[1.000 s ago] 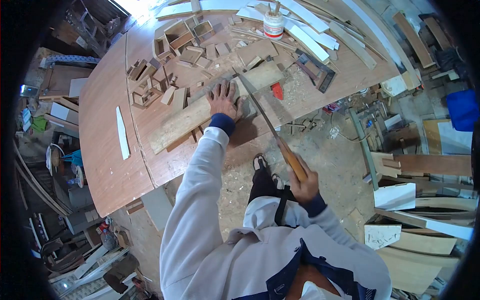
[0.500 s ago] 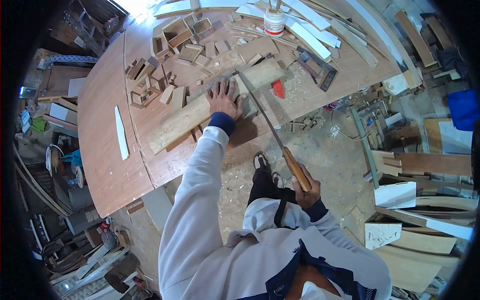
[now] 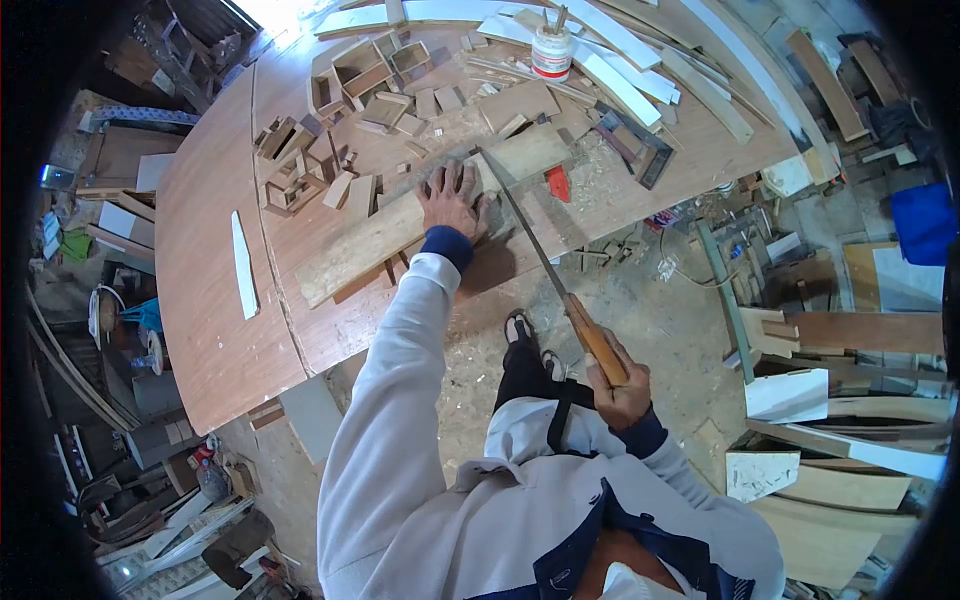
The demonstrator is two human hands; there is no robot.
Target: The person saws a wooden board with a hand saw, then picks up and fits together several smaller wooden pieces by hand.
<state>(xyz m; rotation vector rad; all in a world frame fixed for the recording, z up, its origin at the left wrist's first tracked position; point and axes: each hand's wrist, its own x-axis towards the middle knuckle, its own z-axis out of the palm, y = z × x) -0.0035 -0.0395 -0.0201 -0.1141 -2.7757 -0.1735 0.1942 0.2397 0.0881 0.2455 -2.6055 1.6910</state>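
A large brown wooden table [image 3: 215,300] carried a long pale plank [image 3: 400,225] across its middle. Small wooden blocks and open boxes [image 3: 300,165] lay at ten o'clock from the plank, a white jar [image 3: 551,52] at one o'clock, and a white strip [image 3: 241,264] at eight o'clock.

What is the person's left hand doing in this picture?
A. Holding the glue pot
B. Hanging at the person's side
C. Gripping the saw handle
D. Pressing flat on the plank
D: the left hand lies spread, palm down, on the plank beside the saw, whose handle the right hand grips.
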